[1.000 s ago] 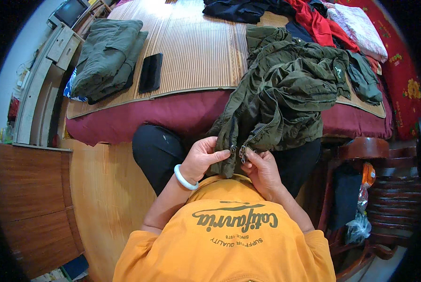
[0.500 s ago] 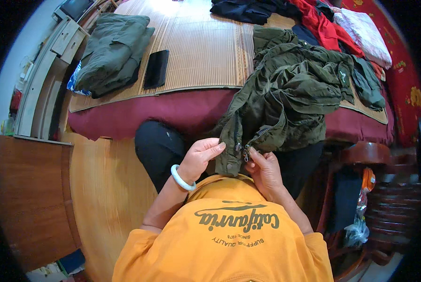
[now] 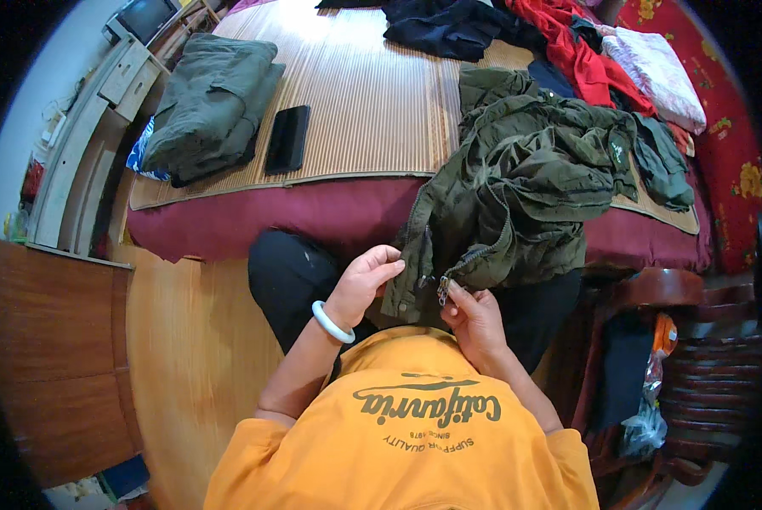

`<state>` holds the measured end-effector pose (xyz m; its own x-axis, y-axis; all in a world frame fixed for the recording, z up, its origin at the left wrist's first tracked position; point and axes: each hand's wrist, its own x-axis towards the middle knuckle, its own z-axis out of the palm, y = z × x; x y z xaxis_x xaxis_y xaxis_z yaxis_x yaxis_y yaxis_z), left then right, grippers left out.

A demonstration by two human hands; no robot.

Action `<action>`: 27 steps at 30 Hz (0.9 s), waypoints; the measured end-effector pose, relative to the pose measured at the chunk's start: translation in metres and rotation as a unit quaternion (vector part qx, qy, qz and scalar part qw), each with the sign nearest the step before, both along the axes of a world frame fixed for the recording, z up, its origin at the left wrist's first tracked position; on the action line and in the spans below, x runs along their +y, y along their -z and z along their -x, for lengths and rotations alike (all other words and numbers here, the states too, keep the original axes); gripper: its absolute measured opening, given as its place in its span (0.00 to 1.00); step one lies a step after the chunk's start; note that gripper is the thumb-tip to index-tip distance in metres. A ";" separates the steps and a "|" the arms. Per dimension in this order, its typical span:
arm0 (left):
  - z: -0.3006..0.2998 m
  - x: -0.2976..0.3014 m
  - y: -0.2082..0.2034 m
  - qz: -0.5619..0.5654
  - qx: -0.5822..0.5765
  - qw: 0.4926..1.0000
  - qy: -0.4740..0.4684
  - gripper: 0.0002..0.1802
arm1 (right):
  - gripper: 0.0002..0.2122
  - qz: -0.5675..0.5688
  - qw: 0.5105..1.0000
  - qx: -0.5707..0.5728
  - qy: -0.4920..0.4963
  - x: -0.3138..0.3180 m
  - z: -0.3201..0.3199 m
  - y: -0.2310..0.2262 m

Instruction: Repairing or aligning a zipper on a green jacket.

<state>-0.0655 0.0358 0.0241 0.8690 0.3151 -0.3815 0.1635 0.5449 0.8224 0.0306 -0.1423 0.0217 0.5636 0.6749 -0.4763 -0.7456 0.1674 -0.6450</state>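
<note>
Bed [image 3: 287, 217]: maroon side, front edge bowed by the lens. Mat [image 3: 368, 110] on top, its bound rim just back from the bed's front edge; a wide strip of mat shows between the phone and the jacket. Floor [image 3: 194, 340], wood, runs as a lane between the brown cabinet [image 3: 54, 348] at left and the person's left knee [image 3: 287, 268]. At right, a dark red wooden chair [image 3: 708, 365] stands near the right knee, so elbow room is narrower on that side.

Dark green jacket [image 3: 543, 166]: upper part crumpled on the right of the mat, lower part draped over the bed's front edge and down between the knees. Its two zipped front edges lie apart, with a gap that narrows toward the hands.

Folded green clothes [image 3: 211, 102]: near the mat's left edge, well apart from the jacket.

Left hand [image 3: 361, 287]: thumb and fingers closed on the jacket's left front edge. Right hand [image 3: 474, 321]: pinching the zip slider at the lower end of the other edge.

Phone [image 3: 288, 140]: flat, near the mat's front rim, just beside the folded clothes.

Bracelet [image 3: 331, 323]: pale, around the left wrist.

Zip slider [image 3: 443, 291]: metal, at the right fingertips; contact with the left zip end too small to tell.
</note>
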 end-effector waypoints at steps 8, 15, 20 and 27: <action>-0.007 0.004 0.006 -0.203 -0.029 0.979 0.001 0.05 | 0.04 -0.007 1.000 0.006 0.013 -0.001 -0.001 -0.003; 0.008 -0.012 0.011 0.086 -0.001 0.991 0.100 0.05 | 0.05 -0.030 0.997 0.065 0.012 0.002 -0.003 0.000; 0.010 -0.028 0.019 0.057 0.077 0.983 0.157 0.09 | 0.05 -0.005 0.996 0.083 -0.025 0.003 -0.004 0.008; 0.009 -0.034 0.027 0.167 0.105 0.973 0.119 0.11 | 0.05 -0.032 0.991 0.126 -0.013 0.007 -0.003 0.021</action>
<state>-0.0746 0.0015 -0.0031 0.7939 -0.0588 -0.6053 0.4637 0.7025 0.5399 0.0335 -0.1356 0.0003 0.4135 0.7213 -0.5557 -0.8867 0.1803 -0.4257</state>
